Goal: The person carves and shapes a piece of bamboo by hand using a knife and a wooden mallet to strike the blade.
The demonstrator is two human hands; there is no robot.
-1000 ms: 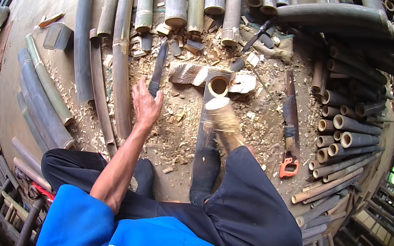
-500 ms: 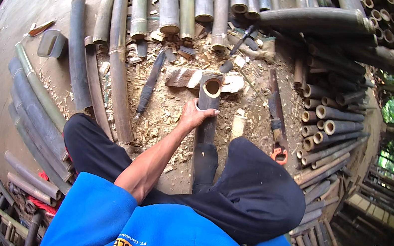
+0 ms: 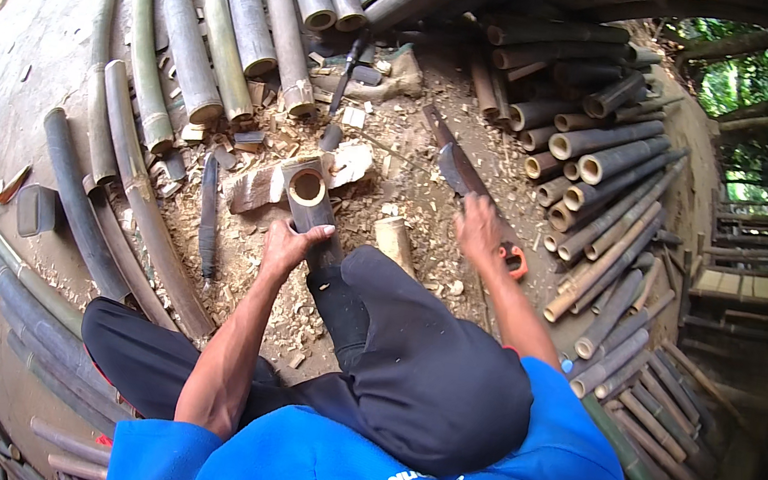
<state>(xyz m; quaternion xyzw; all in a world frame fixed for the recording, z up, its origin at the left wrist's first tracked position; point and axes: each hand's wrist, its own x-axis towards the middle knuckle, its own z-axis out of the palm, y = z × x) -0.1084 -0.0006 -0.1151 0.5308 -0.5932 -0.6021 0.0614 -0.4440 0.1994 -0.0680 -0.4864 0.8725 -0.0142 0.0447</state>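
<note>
My left hand (image 3: 288, 244) is wrapped round a dark bamboo tube (image 3: 327, 254) with a round hole near its far end. That end rests on a pale, chopped wood block (image 3: 259, 185); the near part runs down beside my dark-trousered legs. Off to the right, my right hand (image 3: 478, 232) is over a dark-bladed knife (image 3: 456, 169), around where its handle lies. The hand is slightly smeared and covers the handle, so its grip does not show clearly. Under and beside the knife lies a handsaw (image 3: 438, 128) with an orange handle (image 3: 514, 260).
A second knife with a dark wrapped handle (image 3: 209, 215) lies left of the block. A short pale bamboo piece (image 3: 394, 244) stands among wood chips. Long bamboo poles (image 3: 187, 36) lie ahead and left; cut tubes (image 3: 601, 163) are stacked right. A plastic tub (image 3: 37, 211) sits far left.
My right hand has come into view and reached to the knife by the saw. The view has turned rightward, shifting the scene left. My left hand still holds the bamboo tube.
</note>
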